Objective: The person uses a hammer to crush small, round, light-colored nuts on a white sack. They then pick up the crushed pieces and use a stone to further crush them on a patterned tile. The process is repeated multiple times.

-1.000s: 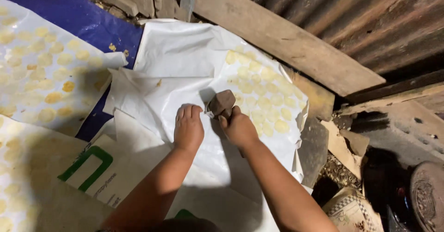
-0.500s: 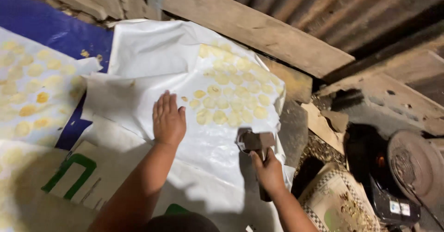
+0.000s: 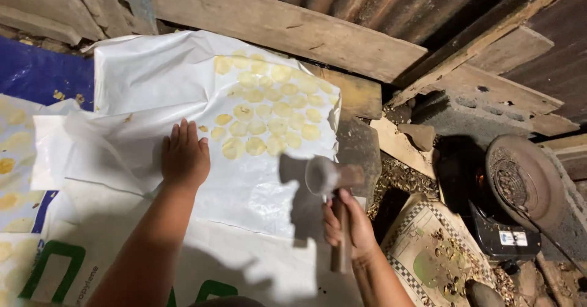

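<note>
Head view: white sheet (image 3: 153, 87) on the floor carries yellow slices (image 3: 269, 108) at far right. Left hand (image 3: 183, 157) lies flat on it, fingers together. Right hand (image 3: 348, 224), fingers clamped on mallet (image 3: 330, 178), holds it raised near sheet's right edge. Risk: a skewed blow could strike the left hand or tear the sheet.

A white woven sack (image 3: 79, 264) with green print lies bottom left; a small white label (image 3: 512, 238) — rectangular — sits on the black box (image 3: 501, 233) at right.
</note>
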